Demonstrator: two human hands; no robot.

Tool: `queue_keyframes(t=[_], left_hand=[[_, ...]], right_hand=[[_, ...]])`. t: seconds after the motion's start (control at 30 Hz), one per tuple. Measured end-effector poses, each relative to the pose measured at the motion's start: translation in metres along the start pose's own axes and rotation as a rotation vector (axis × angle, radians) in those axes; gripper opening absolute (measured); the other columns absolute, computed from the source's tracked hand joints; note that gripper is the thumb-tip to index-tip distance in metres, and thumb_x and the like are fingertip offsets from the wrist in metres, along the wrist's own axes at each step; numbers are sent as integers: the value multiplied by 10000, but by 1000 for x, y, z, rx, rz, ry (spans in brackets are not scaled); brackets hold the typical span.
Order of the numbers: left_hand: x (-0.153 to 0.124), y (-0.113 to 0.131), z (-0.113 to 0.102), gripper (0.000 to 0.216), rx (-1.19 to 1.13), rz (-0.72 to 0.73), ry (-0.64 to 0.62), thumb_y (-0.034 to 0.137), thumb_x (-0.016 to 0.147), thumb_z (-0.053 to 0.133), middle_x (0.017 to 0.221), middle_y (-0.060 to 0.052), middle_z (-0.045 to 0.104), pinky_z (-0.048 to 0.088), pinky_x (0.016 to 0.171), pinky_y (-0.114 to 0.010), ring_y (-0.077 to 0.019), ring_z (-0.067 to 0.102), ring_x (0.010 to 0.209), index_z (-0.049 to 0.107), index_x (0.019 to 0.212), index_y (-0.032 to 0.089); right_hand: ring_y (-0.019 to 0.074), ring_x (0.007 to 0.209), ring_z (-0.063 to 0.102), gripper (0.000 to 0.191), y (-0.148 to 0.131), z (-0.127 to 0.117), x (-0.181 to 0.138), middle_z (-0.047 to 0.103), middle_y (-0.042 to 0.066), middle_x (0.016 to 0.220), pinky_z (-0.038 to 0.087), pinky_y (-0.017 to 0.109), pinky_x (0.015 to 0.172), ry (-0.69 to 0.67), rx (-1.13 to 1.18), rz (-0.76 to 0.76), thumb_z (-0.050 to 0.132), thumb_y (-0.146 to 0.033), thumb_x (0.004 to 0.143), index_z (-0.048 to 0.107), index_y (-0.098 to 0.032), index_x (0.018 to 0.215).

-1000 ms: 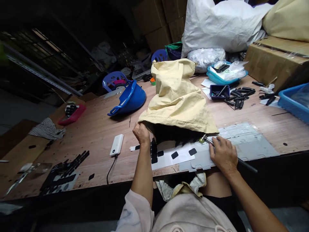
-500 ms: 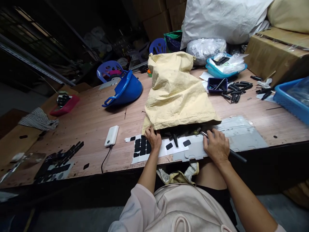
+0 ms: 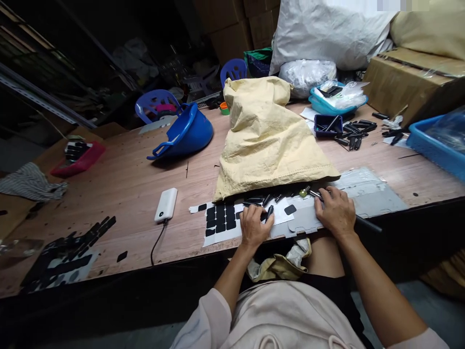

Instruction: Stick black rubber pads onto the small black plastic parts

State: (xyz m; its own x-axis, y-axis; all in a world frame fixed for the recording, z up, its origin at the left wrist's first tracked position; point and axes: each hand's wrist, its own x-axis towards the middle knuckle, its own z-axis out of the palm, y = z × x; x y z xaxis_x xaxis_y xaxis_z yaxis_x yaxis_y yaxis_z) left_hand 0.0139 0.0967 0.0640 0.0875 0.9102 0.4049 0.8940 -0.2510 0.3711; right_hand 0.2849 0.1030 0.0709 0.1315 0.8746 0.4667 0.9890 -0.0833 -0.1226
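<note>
My left hand (image 3: pixel 255 226) is closed at the front of the table, with a small black tapered piece (image 3: pixel 269 212) between its thumb and fingers. Under my right palm (image 3: pixel 336 211) runs a long black-handled tool (image 3: pixel 367 223) with a thin metal shaft, gripped by closed fingers. A cream cloth sack (image 3: pixel 272 145) lies just beyond both hands, several black pieces (image 3: pixel 253 200) showing at its near edge. Left of my left hand is a white sheet with black rounded-square stickers (image 3: pixel 220 218). A grey board (image 3: pixel 378 196) lies beneath my right hand.
A white power bank (image 3: pixel 166 204) with a cable lies to the left. Behind it a blue basin (image 3: pixel 189 132) rests tilted. At the right are a dark tray (image 3: pixel 328 133), loose black pieces (image 3: pixel 352 141), a blue basket (image 3: pixel 436 152) and a cardboard box (image 3: pixel 403 87).
My left hand has let go of the sack's near edge, moved right and taken a small black piece. The sack's edge lies lower and more pieces show. My right hand keeps its tool.
</note>
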Motion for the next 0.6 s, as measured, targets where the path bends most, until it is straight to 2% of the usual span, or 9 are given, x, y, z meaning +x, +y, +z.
queue_keyframes(t=[0.1,0.17,0.47,0.6], left_hand=[[12,-10,2,68,-88,74,-88,274,885,748,919,-43,664,460,871,-358,-229,599,925,720,900,214],[16,-14,2,63,-151,63,-116,266,890,754,929,-38,659,463,871,-351,-219,597,925,740,930,220],[17,-12,0,201,-276,60,-246,292,883,805,1033,-37,661,472,927,-378,-225,585,984,807,1084,293],[19,-13,-1,210,-315,26,-290,292,870,822,1047,-30,663,471,925,-376,-220,584,985,823,1079,311]], right_hand=[[288,1093,563,351,2,0,0,699,136,1272,358,387,823,2,-12,-1,521,-366,994,733,-187,1210],[286,1084,561,351,4,0,1,700,133,1265,357,384,815,9,-18,-7,526,-370,989,736,-189,1205],[294,1067,569,380,11,4,4,710,133,1274,359,393,790,17,-46,-34,506,-394,998,747,-190,1209],[295,1074,564,386,11,3,4,708,136,1274,364,394,800,2,-41,-35,499,-392,995,745,-189,1213]])
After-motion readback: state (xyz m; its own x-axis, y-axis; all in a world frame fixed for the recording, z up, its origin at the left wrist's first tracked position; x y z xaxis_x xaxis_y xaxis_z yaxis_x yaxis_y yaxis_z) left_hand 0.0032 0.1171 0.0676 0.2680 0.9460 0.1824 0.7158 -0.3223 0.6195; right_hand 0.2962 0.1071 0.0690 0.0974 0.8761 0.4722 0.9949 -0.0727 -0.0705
